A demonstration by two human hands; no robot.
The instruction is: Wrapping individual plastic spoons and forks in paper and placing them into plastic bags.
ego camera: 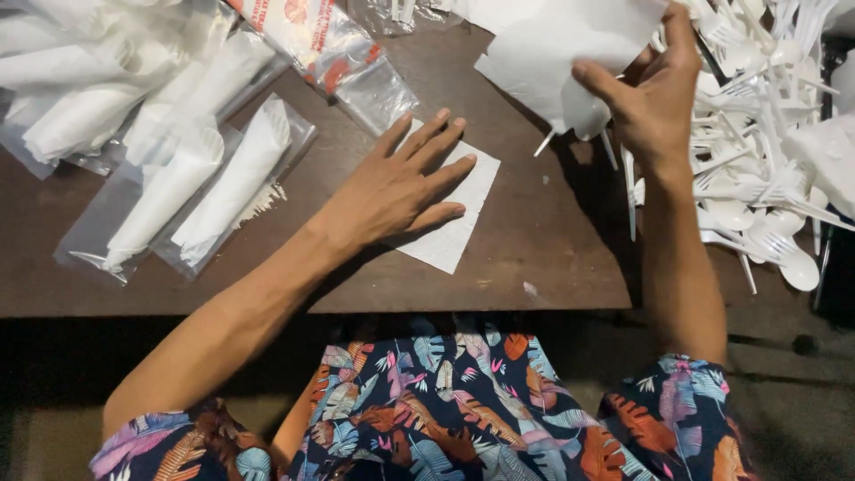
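My left hand point(401, 183) lies flat, fingers spread, on a white paper napkin point(459, 223) spread on the dark brown table point(552, 240). My right hand point(650, 93) is raised at the upper right, gripping white plastic cutlery point(583, 120) together with a loose white napkin point(552, 49). The cutlery's handle tips poke out below the napkin.
A heap of white plastic spoons and forks point(766, 134) covers the right side. Several clear bags with rolled napkin bundles point(205, 178) lie at the left. Clear bags with red print point(329, 44) sit at the top middle. The table's front edge runs just above my lap.
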